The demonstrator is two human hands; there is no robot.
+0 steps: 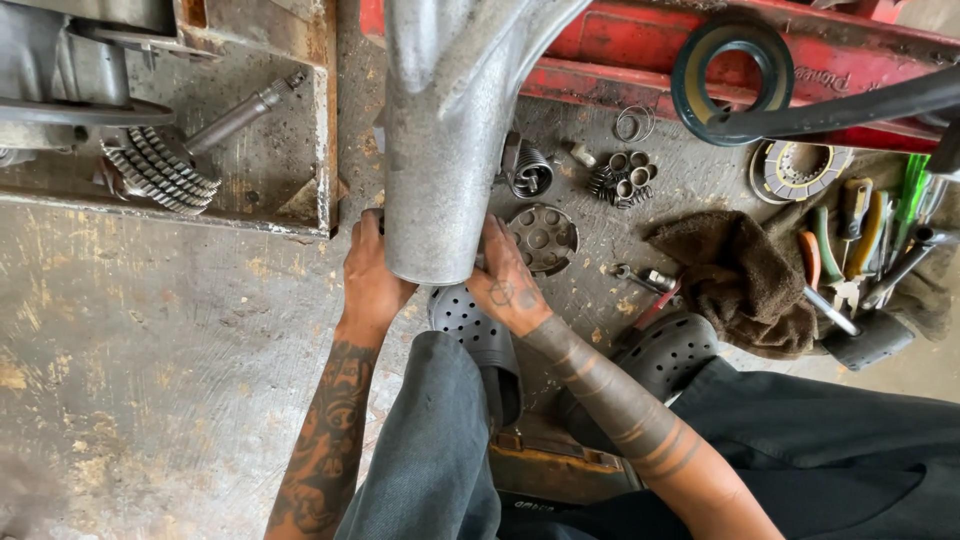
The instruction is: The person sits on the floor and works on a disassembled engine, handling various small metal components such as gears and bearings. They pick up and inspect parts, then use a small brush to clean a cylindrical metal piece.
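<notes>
A thick grey metal tube (440,130) comes down from the top of the head view and ends just above the concrete floor. My left hand (370,275) is pressed against its lower left side. My right hand (508,285) grips its lower right edge, fingers partly hidden behind the tube. A round metal plate with holes (545,238) lies just right of my right hand. My knees in dark trousers (440,440) and grey perforated clogs (470,320) sit below the hands.
A gear shaft (165,165) rests on a steel frame at upper left. Coil springs (622,178), a rubber ring (730,70), a brown rag (740,275) and hand tools (860,240) lie at right near a red metal beam (640,50). A black hose (850,108) crosses the upper right.
</notes>
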